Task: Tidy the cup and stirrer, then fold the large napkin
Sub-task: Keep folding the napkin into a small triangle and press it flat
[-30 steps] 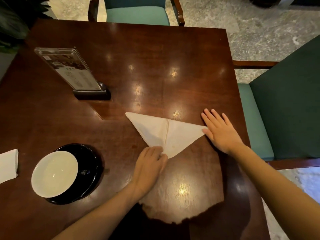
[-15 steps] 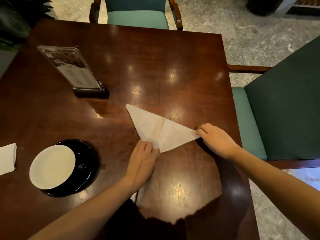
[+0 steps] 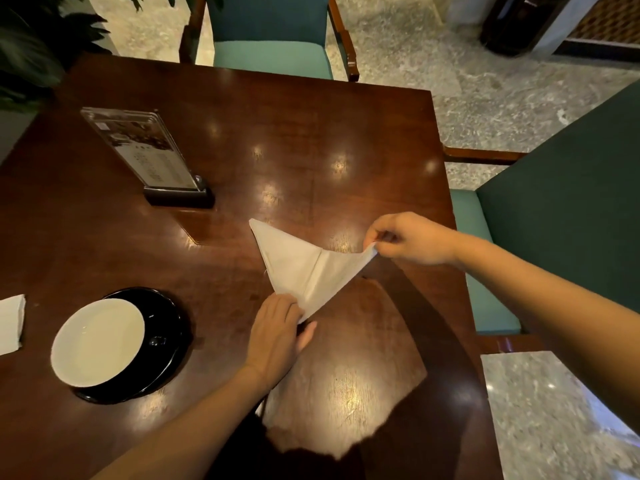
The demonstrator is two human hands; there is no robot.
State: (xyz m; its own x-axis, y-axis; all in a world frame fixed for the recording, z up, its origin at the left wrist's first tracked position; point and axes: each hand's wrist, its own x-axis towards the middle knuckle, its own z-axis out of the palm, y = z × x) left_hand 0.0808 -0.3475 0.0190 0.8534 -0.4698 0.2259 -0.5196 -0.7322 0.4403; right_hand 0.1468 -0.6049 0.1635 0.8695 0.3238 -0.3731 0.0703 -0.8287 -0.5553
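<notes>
Fingers (image 3: 371,233) of right hand (image 3: 415,239) pinch napkin (image 3: 304,268) right corner, raised off desk (image 3: 311,133). Left hand (image 3: 273,330) presses near tip, fingers flat. Far-left tip lies opposite, across centre crease.

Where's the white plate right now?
Head view, lower left: the white plate sits on a black tray, between a small napkin and the left hand.

The right grip (image 3: 412,240) pinches the right corner of the white napkin (image 3: 304,268) and holds it above the tabletop (image 3: 311,133). The left grip (image 3: 277,336) rests on the napkin's near corner. A menu stand (image 3: 145,150) is to the far left of the napkin.
</notes>
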